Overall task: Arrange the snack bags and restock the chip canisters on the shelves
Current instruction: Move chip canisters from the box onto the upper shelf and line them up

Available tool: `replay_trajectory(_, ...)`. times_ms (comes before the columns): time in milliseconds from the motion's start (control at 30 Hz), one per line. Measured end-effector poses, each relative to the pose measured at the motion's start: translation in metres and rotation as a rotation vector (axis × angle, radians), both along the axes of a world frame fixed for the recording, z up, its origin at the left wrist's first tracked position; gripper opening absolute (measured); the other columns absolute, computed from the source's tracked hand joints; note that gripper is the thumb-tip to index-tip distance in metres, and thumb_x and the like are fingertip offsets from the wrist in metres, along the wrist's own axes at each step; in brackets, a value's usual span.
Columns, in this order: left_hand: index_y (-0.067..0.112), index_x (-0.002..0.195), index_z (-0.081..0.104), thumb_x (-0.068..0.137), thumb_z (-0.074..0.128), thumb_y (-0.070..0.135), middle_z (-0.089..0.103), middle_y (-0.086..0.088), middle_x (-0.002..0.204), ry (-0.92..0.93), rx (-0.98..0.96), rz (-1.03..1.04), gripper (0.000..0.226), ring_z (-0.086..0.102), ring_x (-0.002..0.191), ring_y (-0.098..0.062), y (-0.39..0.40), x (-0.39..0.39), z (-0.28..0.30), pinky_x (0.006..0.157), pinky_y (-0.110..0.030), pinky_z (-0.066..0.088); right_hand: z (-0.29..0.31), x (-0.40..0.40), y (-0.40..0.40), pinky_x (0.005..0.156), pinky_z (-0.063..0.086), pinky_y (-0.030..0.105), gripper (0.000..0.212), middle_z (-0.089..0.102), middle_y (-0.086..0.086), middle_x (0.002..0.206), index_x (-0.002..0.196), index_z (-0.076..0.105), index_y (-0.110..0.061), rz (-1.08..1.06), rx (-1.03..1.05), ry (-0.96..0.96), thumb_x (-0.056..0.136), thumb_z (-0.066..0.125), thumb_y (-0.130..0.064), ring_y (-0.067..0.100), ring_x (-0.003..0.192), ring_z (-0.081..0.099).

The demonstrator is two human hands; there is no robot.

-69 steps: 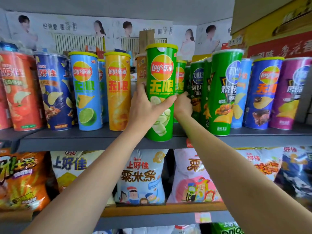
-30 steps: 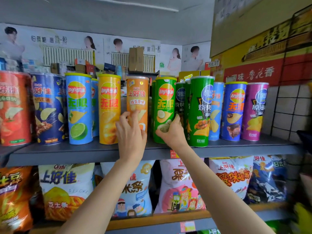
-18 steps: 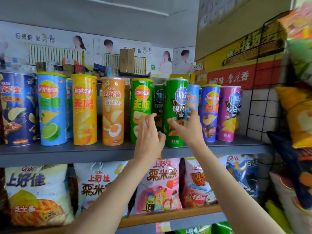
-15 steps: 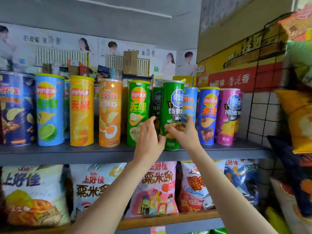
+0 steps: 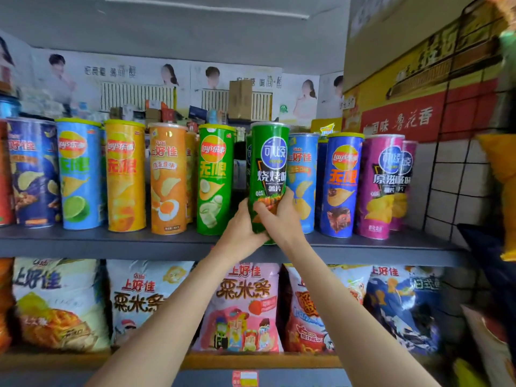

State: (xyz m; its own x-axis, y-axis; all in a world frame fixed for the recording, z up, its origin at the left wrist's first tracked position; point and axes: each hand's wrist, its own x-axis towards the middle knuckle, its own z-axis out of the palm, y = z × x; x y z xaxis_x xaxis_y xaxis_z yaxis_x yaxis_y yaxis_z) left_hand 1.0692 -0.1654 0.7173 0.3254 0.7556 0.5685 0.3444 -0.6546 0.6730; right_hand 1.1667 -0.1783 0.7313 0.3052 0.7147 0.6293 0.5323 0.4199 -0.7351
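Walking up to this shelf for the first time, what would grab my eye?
Two bare hands, left hand and right hand, gripping a dark green canister mid-shelf. Around it stands a bright row of canisters on the grey shelf, with snack bags below.

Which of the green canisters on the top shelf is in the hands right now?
The dark green barbecue canister with the blue round logo; both hands grip its lower half. The lighter green Lay's canister to its left stands untouched.

Grey shelf (image 5: 111, 243), poster-covered back wall (image 5: 139, 76), white-tiled side wall (image 5: 458, 188).
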Motion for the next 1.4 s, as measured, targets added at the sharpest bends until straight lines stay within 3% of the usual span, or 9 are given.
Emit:
replay_trajectory(133, 0.013, 0.138, 0.033, 0.077, 0.073, 0.012, 0.052, -0.006, 0.130, -0.005, 0.059, 0.038, 0.073, 0.051, 0.119, -0.020, 0.009, -0.001, -0.001, 0.090, -0.021, 0.039, 0.001, -0.007, 0.002, 0.094, 0.042, 0.036, 0.061, 0.052, 0.015, 0.122, 0.132, 0.030, -0.004, 0.002, -0.023, -0.007, 0.084, 0.063, -0.024, 0.029, 0.113, 0.050)
replay_trajectory(267, 0.015, 0.137, 0.040, 0.077, 0.073, 0.019, 0.050, -0.007, 0.120, 0.024, 0.110, 0.079, 0.069, 0.053, 0.111, -0.023, 0.016, -0.005, -0.006, 0.091, -0.028, 0.043, -0.010, -0.006, -0.005, 0.092, 0.045, 0.048, 0.067, 0.054, 0.015, 0.119, 0.128, 0.038, -0.004, -0.105, 0.023, -0.054, 0.076, 0.065, -0.036, 0.032, 0.111, 0.052)
replay_trajectory(400, 0.019, 0.143, 0.031, 0.082, 0.069, 0.022, 0.042, -0.006, 0.110, 0.067, 0.115, 0.089, 0.072, 0.052, 0.106, -0.024, 0.016, -0.008, -0.007, 0.089, -0.028, 0.041, -0.015, -0.001, -0.013, 0.094, 0.043, 0.046, 0.065, 0.051, 0.016, 0.122, 0.129, 0.039, -0.003, -0.154, 0.022, -0.150, 0.076, 0.070, -0.025, 0.031, 0.114, 0.048)
replay_trajectory(567, 0.019, 0.144, 0.029, 0.084, 0.067, 0.023, 0.052, -0.009, 0.131, 0.171, 0.108, -0.023, 0.071, 0.052, 0.118, -0.026, 0.019, -0.010, -0.003, 0.099, -0.041, 0.044, -0.015, 0.003, -0.013, 0.101, 0.036, 0.041, 0.074, 0.042, 0.018, 0.127, 0.133, 0.033, -0.002, -0.242, 0.034, -0.147, 0.076, 0.074, -0.025, 0.033, 0.122, 0.040)
replay_trajectory(700, 0.013, 0.144, 0.027, 0.081, 0.069, 0.031, 0.050, -0.010, 0.135, 0.201, 0.118, 0.013, 0.078, 0.050, 0.121, -0.027, 0.019, -0.008, -0.009, 0.098, -0.044, 0.043, -0.013, 0.003, -0.010, 0.101, 0.037, 0.045, 0.077, 0.041, 0.017, 0.128, 0.136, 0.032, -0.004, -0.246, -0.020, -0.129, 0.076, 0.074, -0.028, 0.036, 0.121, 0.043)
replay_trajectory(900, 0.012, 0.139, 0.035, 0.080, 0.070, 0.027, 0.051, -0.011, 0.128, 0.139, 0.144, 0.091, 0.070, 0.049, 0.118, -0.028, 0.023, -0.008, -0.012, 0.096, -0.042, 0.044, -0.003, 0.002, -0.006, 0.094, 0.043, 0.041, 0.066, 0.052, 0.014, 0.121, 0.127, 0.043, -0.004, -0.201, -0.073, -0.148, 0.074, 0.074, -0.030, 0.028, 0.116, 0.047)
replay_trajectory(1100, 0.011, 0.139, 0.036, 0.081, 0.068, 0.024, 0.048, -0.008, 0.125, 0.093, 0.185, 0.089, 0.067, 0.050, 0.115, -0.021, 0.021, -0.014, -0.012, 0.091, -0.026, 0.042, -0.006, 0.001, -0.004, 0.089, 0.047, 0.045, 0.066, 0.059, 0.012, 0.113, 0.122, 0.047, -0.007, -0.208, -0.046, -0.124, 0.069, 0.076, -0.032, 0.029, 0.106, 0.055)
replay_trajectory(1267, 0.010, 0.135, 0.039, 0.077, 0.071, 0.022, 0.050, -0.007, 0.124, 0.012, 0.207, 0.127, 0.068, 0.051, 0.112, -0.021, 0.024, -0.024, -0.017, 0.092, -0.038, 0.048, -0.003, -0.007, -0.002, 0.085, 0.048, 0.036, 0.055, 0.061, 0.012, 0.109, 0.116, 0.050, -0.004, -0.168, -0.089, -0.160, 0.073, 0.074, -0.027, 0.027, 0.104, 0.055)
replay_trajectory(1400, 0.008, 0.137, 0.037, 0.077, 0.071, 0.020, 0.047, -0.010, 0.125, 0.010, 0.251, 0.178, 0.070, 0.051, 0.114, -0.024, 0.023, -0.025, -0.021, 0.091, -0.042, 0.048, -0.003, -0.014, 0.002, 0.086, 0.048, 0.042, 0.055, 0.059, 0.013, 0.109, 0.115, 0.049, -0.003, -0.192, -0.094, -0.162, 0.073, 0.074, -0.029, 0.029, 0.102, 0.055)
